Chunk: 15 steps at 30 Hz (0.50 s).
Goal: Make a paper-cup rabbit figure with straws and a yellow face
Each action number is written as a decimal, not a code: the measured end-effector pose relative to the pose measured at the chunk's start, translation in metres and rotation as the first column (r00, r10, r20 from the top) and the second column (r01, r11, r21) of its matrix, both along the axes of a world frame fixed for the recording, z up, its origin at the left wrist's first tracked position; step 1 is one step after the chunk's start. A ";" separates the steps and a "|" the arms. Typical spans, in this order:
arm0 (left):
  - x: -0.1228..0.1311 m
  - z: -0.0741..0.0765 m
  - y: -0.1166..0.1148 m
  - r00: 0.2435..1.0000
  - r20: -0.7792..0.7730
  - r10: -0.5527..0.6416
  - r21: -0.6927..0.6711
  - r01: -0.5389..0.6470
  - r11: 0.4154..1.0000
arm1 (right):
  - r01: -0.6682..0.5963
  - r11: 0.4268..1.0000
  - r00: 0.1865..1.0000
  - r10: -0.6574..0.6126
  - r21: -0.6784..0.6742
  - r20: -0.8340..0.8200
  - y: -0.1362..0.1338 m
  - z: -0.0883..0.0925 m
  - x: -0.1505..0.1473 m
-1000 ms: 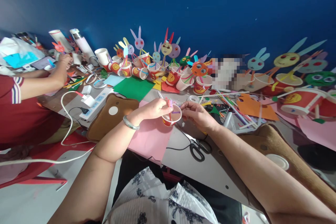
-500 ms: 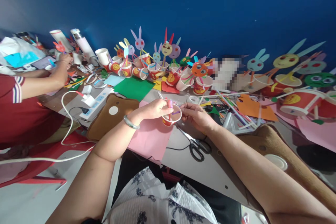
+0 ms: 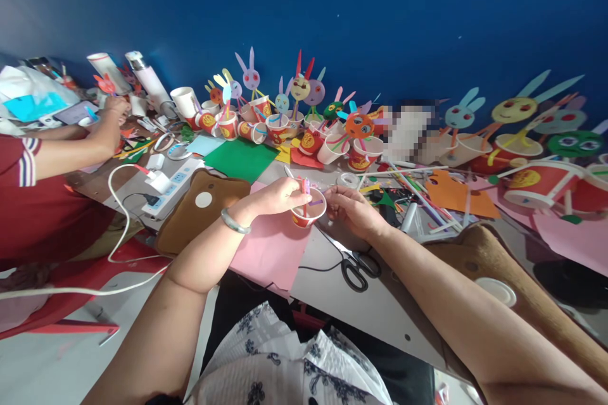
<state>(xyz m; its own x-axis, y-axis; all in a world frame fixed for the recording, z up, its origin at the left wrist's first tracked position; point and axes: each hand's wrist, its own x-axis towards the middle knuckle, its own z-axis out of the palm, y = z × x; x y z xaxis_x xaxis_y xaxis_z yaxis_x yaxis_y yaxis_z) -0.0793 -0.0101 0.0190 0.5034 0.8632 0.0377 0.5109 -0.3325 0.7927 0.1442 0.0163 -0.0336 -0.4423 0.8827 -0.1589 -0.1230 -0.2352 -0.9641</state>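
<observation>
My left hand (image 3: pixel 278 195) is closed round a small red paper cup (image 3: pixel 308 210) with a white inside, held just above the table. A pink straw (image 3: pixel 304 191) and a purple straw stand in the cup. My right hand (image 3: pixel 349 207) pinches at the cup's right rim, fingers pressed together on the purple straw's end. A sheet of pink paper (image 3: pixel 270 247) lies under my left wrist, which wears a grey bangle (image 3: pixel 232 221).
Black scissors (image 3: pixel 358 266) lie near my right forearm. Several cup-and-paper rabbit figures (image 3: pixel 304 107) line the back by the blue wall. Loose straws (image 3: pixel 418 193), orange paper (image 3: pixel 458 193) and green paper (image 3: pixel 242 158) are spread about. A person in red (image 3: pixel 52 164) works at the left beside a power strip (image 3: pixel 171 186).
</observation>
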 end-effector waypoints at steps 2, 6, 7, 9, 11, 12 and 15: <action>0.000 -0.001 0.001 1.000 -0.001 0.006 0.009 -0.006 1.000 | -0.001 1.000 1.000 0.001 0.023 -0.012 0.000 -0.001 0.000; -0.001 -0.004 0.003 1.000 -0.008 0.006 0.032 -0.006 0.999 | -0.010 0.996 1.000 0.009 0.089 0.005 -0.002 0.001 -0.001; -0.002 -0.004 0.004 1.000 -0.003 -0.001 0.030 0.001 1.000 | -0.010 0.994 1.000 0.009 0.107 0.018 -0.002 0.002 -0.001; -0.002 -0.004 0.005 0.999 0.032 -0.015 0.016 0.015 1.000 | -0.007 0.991 0.999 0.003 0.132 0.034 -0.004 0.004 -0.002; -0.001 -0.002 0.006 0.996 0.087 -0.028 0.004 0.028 1.000 | -0.004 0.990 0.999 -0.001 0.143 0.038 -0.005 0.005 -0.002; -0.001 0.000 0.005 0.993 0.112 -0.030 -0.001 0.030 1.000 | -0.005 0.989 0.999 -0.001 0.146 0.040 -0.005 0.005 -0.002; 0.000 0.004 0.004 0.989 0.147 -0.029 -0.028 0.033 0.999 | -0.016 0.986 0.998 0.005 0.166 0.064 -0.004 0.001 0.000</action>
